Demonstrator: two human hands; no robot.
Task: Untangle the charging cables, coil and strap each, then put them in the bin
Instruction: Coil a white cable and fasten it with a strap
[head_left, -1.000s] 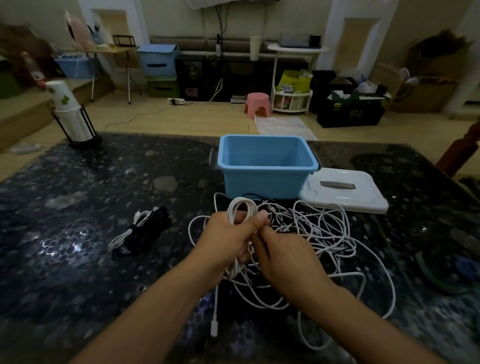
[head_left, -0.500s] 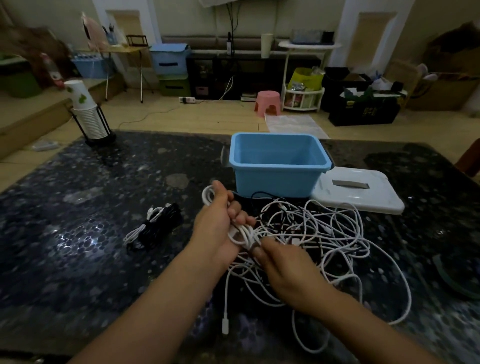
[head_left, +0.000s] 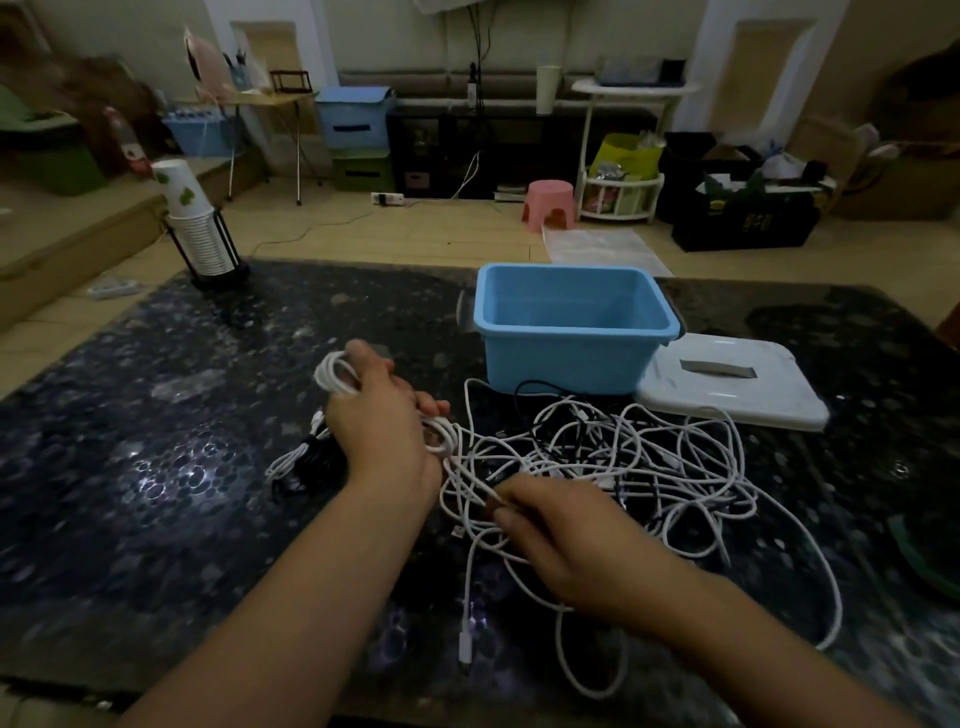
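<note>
A tangle of white charging cables (head_left: 613, 457) with a few dark strands lies on the dark table in front of the blue bin (head_left: 571, 332). My left hand (head_left: 384, 421) grips a partly wound coil of white cable (head_left: 332, 374), whose loops stick out at both sides of the fist. My right hand (head_left: 561, 535) pinches a white strand at the near left edge of the tangle. A loose plug end (head_left: 465, 649) hangs near the table's front edge. The bin holds nothing visible.
A small bundle of black and white cables (head_left: 306, 457) lies left of my left hand. The bin's white lid (head_left: 727, 384) rests to the right of the bin. A stack of paper cups in a black holder (head_left: 200, 228) stands at the far left corner.
My left hand has carried the coil to the left and away from the tangle. My right hand has slid back toward me along the strand. The camera has shifted slightly.
</note>
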